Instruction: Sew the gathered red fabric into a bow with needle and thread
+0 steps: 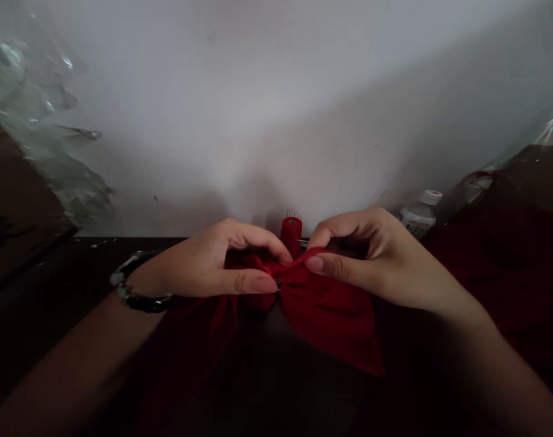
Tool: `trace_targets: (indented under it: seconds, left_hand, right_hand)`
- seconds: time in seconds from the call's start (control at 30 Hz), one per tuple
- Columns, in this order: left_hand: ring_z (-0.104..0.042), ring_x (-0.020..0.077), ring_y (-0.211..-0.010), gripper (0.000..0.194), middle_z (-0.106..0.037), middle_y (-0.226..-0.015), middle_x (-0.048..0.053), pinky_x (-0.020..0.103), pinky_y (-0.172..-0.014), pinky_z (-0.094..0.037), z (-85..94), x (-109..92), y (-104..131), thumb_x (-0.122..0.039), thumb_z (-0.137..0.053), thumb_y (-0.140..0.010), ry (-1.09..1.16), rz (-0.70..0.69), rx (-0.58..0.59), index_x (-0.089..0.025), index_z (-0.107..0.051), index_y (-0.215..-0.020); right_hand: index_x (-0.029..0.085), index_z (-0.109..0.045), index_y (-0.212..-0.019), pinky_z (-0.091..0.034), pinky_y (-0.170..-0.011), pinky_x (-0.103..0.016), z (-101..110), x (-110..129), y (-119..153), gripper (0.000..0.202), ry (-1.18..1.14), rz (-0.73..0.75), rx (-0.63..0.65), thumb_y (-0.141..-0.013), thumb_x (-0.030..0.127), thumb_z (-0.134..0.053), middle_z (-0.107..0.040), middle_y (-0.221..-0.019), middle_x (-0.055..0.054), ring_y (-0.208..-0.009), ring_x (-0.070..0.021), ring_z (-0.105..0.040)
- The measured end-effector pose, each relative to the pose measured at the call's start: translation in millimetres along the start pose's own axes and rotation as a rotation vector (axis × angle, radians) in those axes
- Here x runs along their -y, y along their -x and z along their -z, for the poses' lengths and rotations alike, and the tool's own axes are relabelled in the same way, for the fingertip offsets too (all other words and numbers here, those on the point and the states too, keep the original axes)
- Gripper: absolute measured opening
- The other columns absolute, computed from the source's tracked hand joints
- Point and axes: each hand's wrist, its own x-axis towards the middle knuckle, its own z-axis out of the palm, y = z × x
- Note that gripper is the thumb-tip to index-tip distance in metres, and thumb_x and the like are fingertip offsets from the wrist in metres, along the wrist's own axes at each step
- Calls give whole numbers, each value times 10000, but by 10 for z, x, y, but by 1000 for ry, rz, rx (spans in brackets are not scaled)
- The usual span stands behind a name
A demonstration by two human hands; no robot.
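Red cloth (335, 309) is gathered between my two hands, and its loose corner hangs down at the right. My left hand (230, 261) pinches the cloth between thumb and fingers, with a small metal piece (278, 284) at the thumb tip. On the other side, my right hand (367, 258) grips the fold's upper edge between thumb and index finger. A thin needle-like metal tip (302, 241) shows beside the right index finger. Just behind the cloth stands a red thread spool (291, 230) with several pins upright in its top.
A pale wall (258, 109) rises behind the dark table (103, 255). Crumpled clear plastic (62, 152) hangs by a brown box (16, 188) at left. A white-capped bottle (419, 215) stands at right, near more dark red cloth (499, 261) and another box (535, 182).
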Motion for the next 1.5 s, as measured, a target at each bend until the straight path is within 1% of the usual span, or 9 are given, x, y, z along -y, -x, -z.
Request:
trace_targets:
  seconds: [0.17, 0.33, 0.57, 0.67, 0.77, 0.9, 1.13, 1.23, 1.5]
  left_hand:
    - [-602, 124, -667, 233, -674, -785, 26, 192, -611, -491, -9, 113, -43, -312, -730, -753, 212, 44, 174, -154, -672, -914]
    - [-565, 113, -626, 229, -653, -744, 13, 190, -584, -473, -35, 172, -59, -345, -766, -719, 319, 36, 153, -181, -684, -855]
    - [-538, 118, -662, 176, -622, -778, 14, 182, -581, -459, -57, 140, -75, -248, -718, -721, 378, 4, 208, -175, -653, -867]
    - [-511, 101, -626, 146, -594, -732, -5, 168, -542, -436, -50, 169, -117, -210, -675, -724, 362, 16, 222, -163, -635, -857]
    - [-505, 88, -610, 157, -586, -728, -12, 162, -528, -420, -9, 226, -140, -196, -670, -718, 309, 10, 189, -156, -624, -862]
    - [-522, 74, -612, 149, -592, -717, -17, 159, -547, -419, 52, 285, -137, -224, -691, -738, 136, 13, 46, -147, -619, -843]
    - [-585, 95, -686, 210, -647, -778, 1, 191, -622, -468, 39, 300, -109, -277, -728, -747, -108, 14, -190, -161, -603, -869]
    - [-595, 98, -671, 240, -654, -777, 4, 195, -601, -473, 32, 302, -101, -296, -747, -731, -96, 56, -150, -160, -607, -870]
    - [-607, 111, -685, 412, -647, -800, -6, 192, -579, -462, 54, 385, -120, -306, -814, -638, 57, 150, 131, -178, -474, -832]
  right_hand:
    - [118, -660, -674, -404, -460, -156, -80, -27, -30, 90, -134, -30, 50, -722, 146, -730, -622, -609, 5, -515, -63, -516]
    - [141, -690, -664, -436, -447, -159, -99, -22, 10, 79, -129, 31, -38, -694, 154, -761, -648, -596, 9, -502, -75, -555]
    - [178, -750, -755, -529, -545, -192, -11, -35, -14, 31, -122, 75, 72, -739, 200, -737, -725, -689, -9, -608, -117, -659]
    - [176, -749, -755, -530, -576, -193, -3, -69, -58, 29, -100, 95, 6, -731, 193, -746, -736, -724, -10, -636, -115, -664]
    - [156, -745, -756, -509, -564, -207, 36, -108, -100, 110, -37, 58, -1, -713, 255, -769, -725, -718, -25, -636, -126, -648]
    - [136, -734, -809, -445, -528, -206, 88, -191, -167, 215, 87, -52, 153, -684, 301, -788, -679, -689, -12, -595, -109, -587]
    - [118, -712, -759, -384, -524, -210, 17, -322, -265, 144, 220, 7, 92, -744, 261, -704, -607, -648, 5, -579, -89, -499]
    - [120, -721, -804, -400, -531, -207, 38, -359, -276, 151, 140, -16, 143, -762, 261, -686, -616, -660, 2, -588, -90, -514]
    - [102, -708, -769, -375, -508, -177, -1, -381, -305, 137, 65, -40, 317, -747, 237, -714, -598, -630, 25, -537, -49, -462]
